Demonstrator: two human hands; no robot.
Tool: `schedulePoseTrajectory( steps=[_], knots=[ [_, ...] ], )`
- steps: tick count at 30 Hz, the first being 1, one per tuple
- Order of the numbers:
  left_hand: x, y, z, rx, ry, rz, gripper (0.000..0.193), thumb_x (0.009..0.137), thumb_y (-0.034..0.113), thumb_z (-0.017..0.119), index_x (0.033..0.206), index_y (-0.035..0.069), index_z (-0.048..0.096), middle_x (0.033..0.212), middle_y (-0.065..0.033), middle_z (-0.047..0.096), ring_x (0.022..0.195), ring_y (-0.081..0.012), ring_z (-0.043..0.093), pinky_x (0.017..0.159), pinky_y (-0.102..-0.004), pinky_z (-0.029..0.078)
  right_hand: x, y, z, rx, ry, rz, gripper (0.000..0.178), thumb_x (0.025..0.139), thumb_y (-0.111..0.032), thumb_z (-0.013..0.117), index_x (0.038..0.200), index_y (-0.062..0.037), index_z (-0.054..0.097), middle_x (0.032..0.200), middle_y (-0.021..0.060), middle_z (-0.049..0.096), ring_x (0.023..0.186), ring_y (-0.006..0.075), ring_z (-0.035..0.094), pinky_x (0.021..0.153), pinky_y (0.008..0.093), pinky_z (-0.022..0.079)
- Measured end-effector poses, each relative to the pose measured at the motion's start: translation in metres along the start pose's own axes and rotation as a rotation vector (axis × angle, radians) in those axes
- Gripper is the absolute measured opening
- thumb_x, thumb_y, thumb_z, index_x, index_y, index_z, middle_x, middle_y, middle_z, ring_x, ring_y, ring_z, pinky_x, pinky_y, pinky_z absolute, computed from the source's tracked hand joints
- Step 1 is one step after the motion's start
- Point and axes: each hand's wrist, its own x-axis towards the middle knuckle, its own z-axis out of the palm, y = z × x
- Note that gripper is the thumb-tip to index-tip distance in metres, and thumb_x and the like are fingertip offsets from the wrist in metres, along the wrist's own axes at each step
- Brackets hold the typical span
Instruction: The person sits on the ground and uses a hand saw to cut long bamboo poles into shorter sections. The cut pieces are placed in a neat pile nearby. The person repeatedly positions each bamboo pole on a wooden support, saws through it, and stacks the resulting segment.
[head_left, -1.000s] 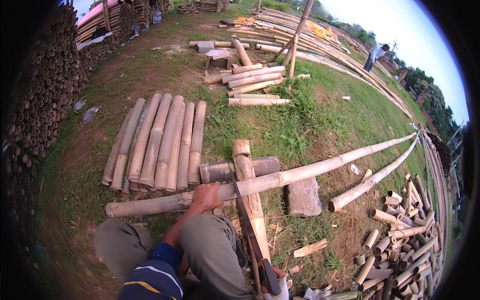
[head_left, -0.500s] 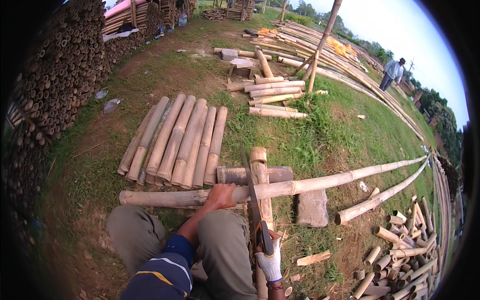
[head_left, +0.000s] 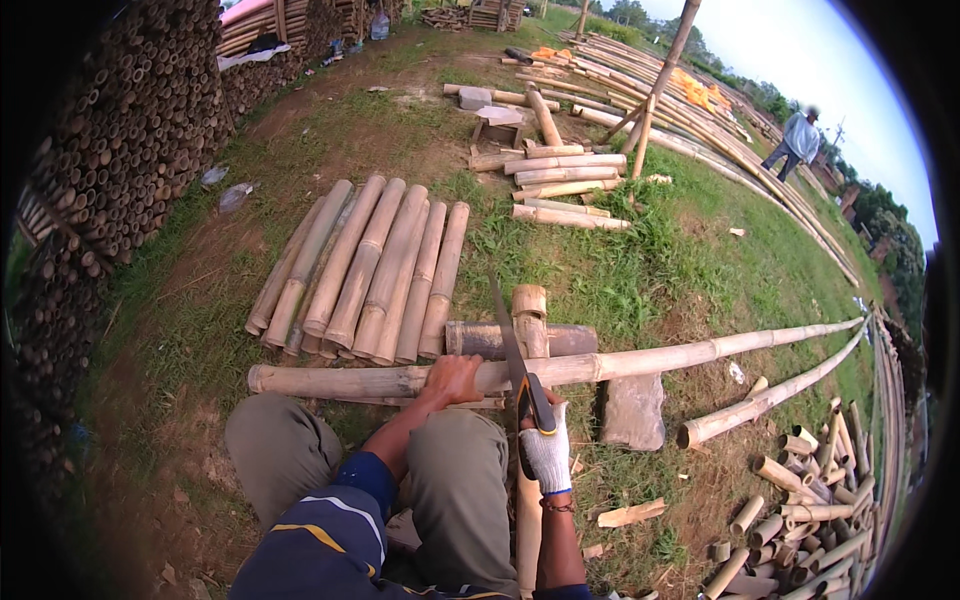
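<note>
A long bamboo pole (head_left: 660,360) lies across in front of my knees. My left hand (head_left: 453,381), bare, is closed over the pole left of the saw. In a white knitted glove, my right hand (head_left: 547,452) grips the black and orange handle of a handsaw (head_left: 510,335). The blade crosses the pole just right of my left hand and points away from me; whether its teeth are in the bamboo I cannot tell. Under the pole, a bamboo support (head_left: 530,315) runs away from me, over a short dark bamboo piece (head_left: 570,341).
Several cut bamboo lengths (head_left: 365,270) lie side by side at left. A stone block (head_left: 633,412) sits under the pole. Offcuts (head_left: 800,510) are heaped at lower right, near a second pole (head_left: 740,410). Stacked bamboo (head_left: 150,90) stands far left; a person (head_left: 797,140) is at far right.
My right hand has pushed the saw forward, bringing its handle up to the pole. The left hand keeps its hold on the bamboo pole. The whole view has shifted slightly.
</note>
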Motion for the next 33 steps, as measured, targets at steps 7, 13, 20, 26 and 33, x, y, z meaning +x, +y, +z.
schedulePoseTrajectory(
  steps=[7, 13, 20, 26, 33],
  knots=[
    [-0.002, -0.014, 0.008, 0.004, -0.011, 0.031, 0.063, 0.073, 0.039, 0.095, 0.118, 0.001, 0.072, 0.112, -0.0238, 0.081, 0.105, -0.0421, 0.079, 0.094, -0.0516, 0.063, -0.148, -0.009, -0.029, -0.205, 0.025, 0.033, 0.057, 0.093, 0.0, 0.066, 0.149, -0.0045, 0.054, 0.126, 0.012, 0.062, 0.11, 0.0233, 0.064, 0.102, 0.0379, 0.052],
    [-0.007, -0.004, 0.007, -0.008, 0.063, 0.012, 0.057, 0.074, 0.037, 0.095, 0.113, 0.003, 0.072, 0.104, -0.0207, 0.079, 0.102, -0.0404, 0.079, 0.092, -0.0493, 0.063, -0.235, -0.023, -0.067, -0.376, 0.053, -0.007, 0.045, 0.104, -0.009, 0.064, 0.147, -0.0036, 0.054, 0.13, 0.0159, 0.061, 0.113, 0.0269, 0.064, 0.104, 0.0415, 0.051],
    [0.0, -0.002, 0.012, -0.016, 0.06, 0.015, 0.058, 0.074, 0.035, 0.094, 0.117, 0.003, 0.072, 0.106, -0.0197, 0.079, 0.102, -0.0393, 0.079, 0.093, -0.0487, 0.063, 0.043, 0.004, 0.022, -0.027, 0.041, 0.05, 0.054, 0.095, 0.003, 0.067, 0.147, -0.0019, 0.055, 0.128, 0.0167, 0.065, 0.108, 0.0261, 0.067, 0.1, 0.0371, 0.054],
    [-0.007, -0.02, 0.017, -0.014, 0.127, 0.035, 0.057, 0.073, 0.035, 0.093, 0.115, 0.002, 0.071, 0.106, -0.0203, 0.079, 0.1, -0.0405, 0.079, 0.092, -0.0511, 0.063, -0.059, 0.014, 0.008, -0.21, 0.072, -0.105, 0.058, 0.095, 0.005, 0.065, 0.151, -0.001, 0.053, 0.125, 0.0115, 0.062, 0.102, 0.0207, 0.063, 0.098, 0.0349, 0.053],
    [-0.013, -0.007, 0.023, -0.002, 0.106, 0.028, 0.06, 0.075, 0.037, 0.096, 0.116, 0.004, 0.069, 0.106, -0.018, 0.077, 0.101, -0.0382, 0.078, 0.091, -0.0494, 0.063, -0.235, 0.005, -0.061, -0.338, 0.024, -0.002, 0.04, 0.112, -0.021, 0.065, 0.146, -0.0026, 0.054, 0.134, 0.0123, 0.065, 0.118, 0.0222, 0.065, 0.112, 0.0379, 0.049]
  ],
)
